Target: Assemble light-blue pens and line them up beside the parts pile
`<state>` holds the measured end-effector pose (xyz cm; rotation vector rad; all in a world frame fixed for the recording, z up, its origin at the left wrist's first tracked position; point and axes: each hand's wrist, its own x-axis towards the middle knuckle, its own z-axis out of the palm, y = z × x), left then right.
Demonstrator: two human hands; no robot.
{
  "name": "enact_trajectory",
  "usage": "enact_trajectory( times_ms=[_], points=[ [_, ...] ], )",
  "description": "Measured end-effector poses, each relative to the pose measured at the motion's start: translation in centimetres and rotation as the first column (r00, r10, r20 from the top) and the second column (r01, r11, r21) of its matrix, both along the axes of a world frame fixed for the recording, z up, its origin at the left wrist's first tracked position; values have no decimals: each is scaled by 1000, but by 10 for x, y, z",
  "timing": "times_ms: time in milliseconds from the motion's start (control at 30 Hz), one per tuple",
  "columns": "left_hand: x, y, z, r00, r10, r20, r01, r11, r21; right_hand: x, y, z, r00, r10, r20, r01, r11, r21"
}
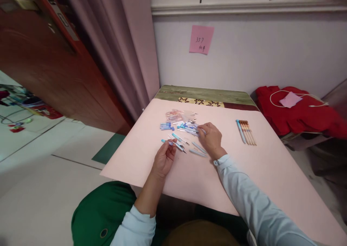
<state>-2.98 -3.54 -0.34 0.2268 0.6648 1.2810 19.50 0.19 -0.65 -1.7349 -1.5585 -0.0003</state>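
Fingers of the left hand [164, 160] pinch a blue pen part [166, 141] at near left; whether the right hand [211, 137] grips anything at the blue pile [185, 126], farther right, I cannot tell. Tugging overlapping pieces could scatter them.

Tabletop [189, 182], pale pink cover, beneath left hand [165, 158] and right hand [210, 137]. Wall [233, 58], whitish, beyond both hands; pink note [201, 39] attached. Curtain [124, 39], mauve, beyond and left of left hand. Door [67, 76], red-brown, farther left. Floor [54, 182], pale tiles, below left. Cloth [273, 119], red, right of right hand.
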Motion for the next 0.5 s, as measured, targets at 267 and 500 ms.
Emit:
enact_trajectory(
  times_ms=[267,500],
  points=[
    [2,3,-4,1000,2,-21,-2,1000,7,-7,13,-11,953,116,280,-72,984,-163],
    [1,0,-3,1000,-1,-20,2,1000,27,-9,-17,8,999,11,48,-14,997,75]
  ],
)
